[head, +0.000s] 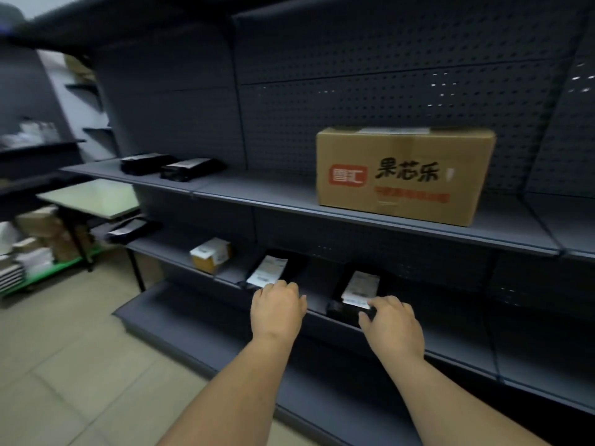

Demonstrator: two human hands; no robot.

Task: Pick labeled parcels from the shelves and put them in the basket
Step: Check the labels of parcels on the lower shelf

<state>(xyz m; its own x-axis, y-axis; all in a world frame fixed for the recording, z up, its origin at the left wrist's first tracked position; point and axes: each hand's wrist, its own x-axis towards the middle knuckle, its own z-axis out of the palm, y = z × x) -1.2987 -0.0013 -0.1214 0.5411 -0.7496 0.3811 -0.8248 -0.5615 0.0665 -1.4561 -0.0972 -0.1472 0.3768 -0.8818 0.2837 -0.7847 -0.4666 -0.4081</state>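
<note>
Grey steel shelving [354, 201] with a pegboard back fills the view, its boards tilted so parcels face outward and labels can be read from the aisle. Biggest on it is a brown cardboard box [404, 175] on the upper shelf, well above the hands. On the lower shelf [450, 346], two black labeled parcels lie flat with white labels up. The right-side parcel [357, 296] sits at the front edge, and the right hand [391, 326] rests on its near end, fingers spread and lightly curled over the label's edge, probably to drag it forward into a proper hold; no closed grip shows yet. The left-side parcel [267, 268] lies just beyond the left hand [278, 309], whose fingers curl loosely and hold nothing. A small yellow-and-white parcel [211, 254] sits farther left. No basket is visible.
</note>
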